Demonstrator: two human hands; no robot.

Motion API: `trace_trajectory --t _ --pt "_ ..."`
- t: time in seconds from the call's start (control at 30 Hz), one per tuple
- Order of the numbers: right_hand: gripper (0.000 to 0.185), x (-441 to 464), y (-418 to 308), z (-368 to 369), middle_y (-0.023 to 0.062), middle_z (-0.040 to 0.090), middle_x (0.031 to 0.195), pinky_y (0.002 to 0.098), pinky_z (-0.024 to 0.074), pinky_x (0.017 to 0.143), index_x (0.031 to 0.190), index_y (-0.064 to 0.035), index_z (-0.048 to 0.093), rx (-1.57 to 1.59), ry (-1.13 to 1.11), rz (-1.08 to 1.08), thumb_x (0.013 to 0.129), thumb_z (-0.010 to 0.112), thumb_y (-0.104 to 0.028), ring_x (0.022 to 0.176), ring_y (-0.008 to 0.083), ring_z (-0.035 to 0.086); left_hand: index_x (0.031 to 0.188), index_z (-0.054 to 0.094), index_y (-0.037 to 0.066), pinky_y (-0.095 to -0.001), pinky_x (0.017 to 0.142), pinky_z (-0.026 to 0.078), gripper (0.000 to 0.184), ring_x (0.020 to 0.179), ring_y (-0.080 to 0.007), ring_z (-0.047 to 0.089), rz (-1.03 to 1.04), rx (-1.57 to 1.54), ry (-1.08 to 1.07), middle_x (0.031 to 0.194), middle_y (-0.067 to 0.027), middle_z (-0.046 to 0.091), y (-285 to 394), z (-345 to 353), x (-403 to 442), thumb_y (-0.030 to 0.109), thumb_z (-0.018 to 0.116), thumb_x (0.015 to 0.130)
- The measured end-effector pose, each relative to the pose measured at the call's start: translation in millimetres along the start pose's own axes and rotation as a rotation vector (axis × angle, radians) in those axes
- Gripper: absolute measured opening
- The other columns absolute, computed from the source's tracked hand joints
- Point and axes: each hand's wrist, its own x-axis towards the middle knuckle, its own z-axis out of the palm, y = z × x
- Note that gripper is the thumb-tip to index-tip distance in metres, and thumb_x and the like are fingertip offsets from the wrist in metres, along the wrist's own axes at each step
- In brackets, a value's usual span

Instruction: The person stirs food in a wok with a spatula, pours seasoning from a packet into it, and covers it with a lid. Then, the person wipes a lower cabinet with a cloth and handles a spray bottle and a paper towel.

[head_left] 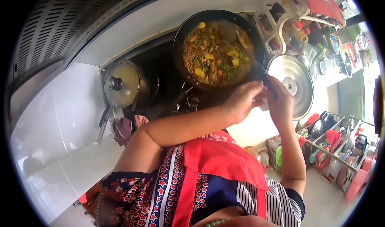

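A dark wok (177,62) on the stove holds a brown stew with yellow chunks and green bean pieces. A spatula (229,32) rests in the food, its blade partly sunk and blurred. Its dark handle slants down toward my right hand (280,100), which is closed around it. Close beside, my left hand (244,100) reaches across with curled fingers that nearly meet the right hand. What those fingers hold, if anything, is hidden.
A glass-lidded pot (122,84) stands left of the wok, its handle pointing down. A large metal lid (294,80) lies to the right. Behind it are a white rack (276,30) and jars. A dish rack (333,146) full of dishes stands at lower right. Cloths (126,128) lie at left.
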Motion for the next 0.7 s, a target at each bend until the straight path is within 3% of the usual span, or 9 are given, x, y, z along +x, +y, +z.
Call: trace_trajectory --t 0.03,0.1,0.13,0.27,0.37,0.4,0.5,0.53,0.7 --pt "0.037 -2.4 -0.8 11.4 0.0110 0.065 0.106 0.0347 0.0527 0.076 0.112 -0.0051 0.062 -0.120 0.041 -0.148 0.076 0.059 0.003 0.090 0.0289 0.065 0.111 0.056 0.010 -0.0311 0.081 0.045 0.021 0.097 -0.0156 0.057 0.059 0.023 -0.038 0.104 -0.0028 0.059 1.3 -5.2 -3.8 0.024 0.051 0.096" --pt "0.038 -10.6 -16.0 17.2 0.0079 0.064 0.110 0.0360 0.0522 0.077 0.109 -0.0066 0.063 -0.195 -0.045 -0.226 0.073 0.061 0.004 0.091 0.0297 0.064 0.109 0.057 0.010 -0.0309 0.082 0.045 0.024 0.096 -0.0161 0.057 -0.039 0.018 0.000 0.103 -0.0024 0.059 6.5 -18.8 -11.8 0.029 0.048 0.097" --pt "0.035 -15.1 -22.7 17.8 0.0132 0.062 0.112 0.0354 0.0514 0.080 0.110 -0.0021 0.062 -0.135 -0.116 -0.177 0.077 0.055 0.008 0.096 0.0307 0.063 0.112 0.056 0.010 -0.0311 0.083 0.045 0.028 0.096 -0.0164 0.058 -0.083 0.040 0.028 0.107 -0.0034 0.060 6.4 -26.8 -16.8 0.032 0.046 0.097" --pt "0.037 -31.8 -33.2 16.1 0.0137 0.062 0.112 0.0356 0.0514 0.081 0.111 -0.0024 0.061 -0.087 -0.024 -0.206 0.076 0.055 0.008 0.096 0.0309 0.063 0.123 0.052 0.007 -0.0319 0.085 0.046 0.035 0.100 -0.0173 0.058 -0.047 0.232 -0.034 0.118 -0.0077 0.059 23.0 -35.1 -47.3 0.031 0.046 0.097" --pt "0.039 -46.3 -46.5 21.1 0.0137 0.062 0.111 0.0350 0.0521 0.079 0.114 -0.0033 0.060 0.042 0.069 -0.142 0.077 0.055 0.009 0.097 0.0309 0.063 0.124 0.050 0.005 -0.0323 0.085 0.046 0.036 0.101 -0.0179 0.058 -0.034 0.248 -0.050 0.117 -0.0084 0.059 33.3 -32.2 -65.2 0.028 0.046 0.097" --pt "0.042 -52.3 -38.1 31.1 0.0115 0.063 0.105 0.0305 0.0521 0.070 0.121 -0.0030 0.056 0.139 0.104 -0.167 0.080 0.055 0.006 0.084 0.0223 0.065 0.124 0.050 0.003 -0.0326 0.086 0.047 0.035 0.101 -0.0180 0.058 -0.038 0.252 -0.050 0.118 -0.0086 0.059 34.5 -33.9 -68.0 0.024 0.048 0.097" --pt "0.046 -64.6 -45.0 50.8 0.0068 0.063 0.099 0.0252 0.0482 0.060 0.128 -0.0041 0.051 0.559 -0.034 0.409 0.083 0.055 0.003 0.069 0.0115 0.058 0.126 0.048 0.002 -0.0325 0.086 0.047 0.035 0.102 -0.0180 0.057 -0.041 0.298 -0.019 0.118 -0.0082 0.058 33.9 -39.8 -73.8 0.022 0.048 0.097" --pt "0.047 -65.0 -43.3 58.9 0.0038 0.061 0.095 0.0212 0.0429 0.055 0.131 -0.0036 0.047 0.665 -0.010 0.423 0.085 0.055 0.000 0.063 0.0059 0.049 0.127 0.046 0.002 -0.0325 0.086 0.046 0.036 0.103 -0.0181 0.057 -0.041 0.345 -0.003 0.117 -0.0079 0.058 33.0 -43.5 -74.7 0.020 0.049 0.096" --pt "0.042 -79.0 -52.6 64.7 0.0044 0.060 0.093 0.0215 0.0426 0.056 0.131 0.0010 0.046 0.893 0.110 0.392 0.089 0.050 0.000 0.063 0.0073 0.049 0.123 0.049 0.003 -0.0312 0.087 0.046 0.032 0.102 -0.0184 0.057 -0.027 0.283 -0.018 0.114 -0.0079 0.058 28.1 -48.2 -80.2 0.019 0.048 0.096"
